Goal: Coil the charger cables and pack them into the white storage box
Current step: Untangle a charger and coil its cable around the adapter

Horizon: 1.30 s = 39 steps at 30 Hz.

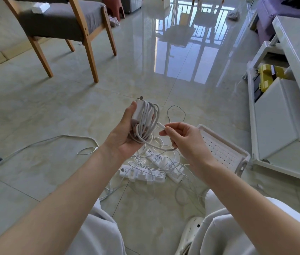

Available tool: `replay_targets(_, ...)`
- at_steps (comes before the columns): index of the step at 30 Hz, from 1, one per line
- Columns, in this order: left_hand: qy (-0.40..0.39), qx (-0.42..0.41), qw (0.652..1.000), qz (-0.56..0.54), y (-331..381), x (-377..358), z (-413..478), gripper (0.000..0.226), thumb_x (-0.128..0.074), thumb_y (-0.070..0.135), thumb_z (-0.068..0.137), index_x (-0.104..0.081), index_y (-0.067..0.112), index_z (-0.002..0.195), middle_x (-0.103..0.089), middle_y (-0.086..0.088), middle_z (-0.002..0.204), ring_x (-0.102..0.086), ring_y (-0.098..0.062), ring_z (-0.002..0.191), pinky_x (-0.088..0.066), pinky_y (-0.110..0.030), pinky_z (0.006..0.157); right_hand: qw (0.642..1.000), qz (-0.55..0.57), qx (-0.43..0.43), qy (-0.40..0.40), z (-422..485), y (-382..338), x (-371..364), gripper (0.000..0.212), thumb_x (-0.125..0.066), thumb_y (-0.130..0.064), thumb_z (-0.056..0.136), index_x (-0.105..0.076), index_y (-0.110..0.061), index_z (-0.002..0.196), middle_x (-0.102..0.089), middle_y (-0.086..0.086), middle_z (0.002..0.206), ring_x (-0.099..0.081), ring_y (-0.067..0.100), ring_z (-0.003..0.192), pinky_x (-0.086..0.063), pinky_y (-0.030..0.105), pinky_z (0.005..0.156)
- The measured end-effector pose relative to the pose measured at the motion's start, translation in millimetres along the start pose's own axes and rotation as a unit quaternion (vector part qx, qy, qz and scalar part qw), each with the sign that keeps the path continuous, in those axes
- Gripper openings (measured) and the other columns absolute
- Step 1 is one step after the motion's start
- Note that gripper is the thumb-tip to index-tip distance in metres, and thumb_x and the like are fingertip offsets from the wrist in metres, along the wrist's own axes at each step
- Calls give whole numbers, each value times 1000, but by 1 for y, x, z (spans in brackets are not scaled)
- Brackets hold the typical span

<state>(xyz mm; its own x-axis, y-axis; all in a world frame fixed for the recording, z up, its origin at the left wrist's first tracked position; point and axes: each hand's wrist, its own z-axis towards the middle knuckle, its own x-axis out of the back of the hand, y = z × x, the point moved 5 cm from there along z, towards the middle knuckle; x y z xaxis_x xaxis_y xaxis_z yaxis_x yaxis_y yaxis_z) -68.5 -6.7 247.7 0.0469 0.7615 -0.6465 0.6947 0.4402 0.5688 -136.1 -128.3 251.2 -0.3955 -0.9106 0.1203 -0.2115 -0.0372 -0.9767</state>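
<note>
At the left a loose cable [53,139] trails over the floor [35,107], not yet coiled. The left hand [125,135] is raised above the floor, palm up, its fingers curled round a white charger [139,110] with the cord [146,124] wound round it in several loops. Only a short tail is free. It swings under the coil and up to the right hand [184,138], which pinches the connector [162,125] between thumb and forefinger, just beside the coil. This 1 coil looks nearly finished; I judge the end needs only tucking in or 1 more wrap.

Below the hands, strips [141,174], 3 as far as I can tell, lie on the floor in a tangle [141,160] of more white cables. All of that has yet to be separated and coiled.

To the right, the box [219,150] sits on the floor just beyond the right hand, near the corner of a white cabinet [274,116]. What shows of its perforated bottom is bare, and the near part is hidden behind the hand. Nothing appears packed, so most of the task lies ahead.
</note>
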Motion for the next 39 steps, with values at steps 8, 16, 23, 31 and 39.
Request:
replay_targets(8, 1, -7, 1000, -11, 1, -1, 2, 41, -57, 43, 88, -68, 4, 79, -68, -6, 65, -64, -13, 51, -52, -18, 49, 1000, -5, 0, 19, 1, 2, 1, 11, -60, -11, 90, -65, -10, 99, -72, -3, 82, -53, -8, 53, -41, 11, 54)
replay_targets(16, -31, 29, 997, 61, -4, -1, 1, 46, -56, 46, 87, -74, 4, 78, -68, -7, 73, -64, -14, 56, -53, -20, 53, 995, 94, -27, -20, -3, -2, -6, 8, -61, -6, 88, -66, -10, 91, -70, -1, 77, -49, -2, 50, -41, 12, 53)
replay_targets(23, -33, 47, 990, 125, -15, 0, -2, 42, -55, 43, 88, -66, 3, 98, -70, -10, 71, -66, -17, 55, -54, -23, 50, 976, 185, -114, -25, -6, 13, -12, 11, -66, -9, 82, -68, -10, 93, -68, -7, 67, -54, -2, 54, -46, 12, 59)
replay_targets(31, -4, 18, 992, 128, -12, 2, 3, 41, -62, 41, 85, -66, 1, 94, -68, -12, 76, -66, -20, 60, -58, -27, 58, 955, 245, -164, 14, -3, 16, -15, 24, -48, 8, 91, -47, 2, 115, -61, 13, 93, -61, 14, 81, -53, 22, 75)
replay_targets(39, -37, 19, 987, 153, -18, -6, 4, 36, -54, 37, 91, -66, 3, 91, -71, -10, 69, -68, -17, 56, -56, -23, 53, 932, 305, -193, 41, -4, 16, -12, 41, -61, 11, 80, -42, -5, 114, -57, 14, 99, -62, 18, 84, -55, 27, 72)
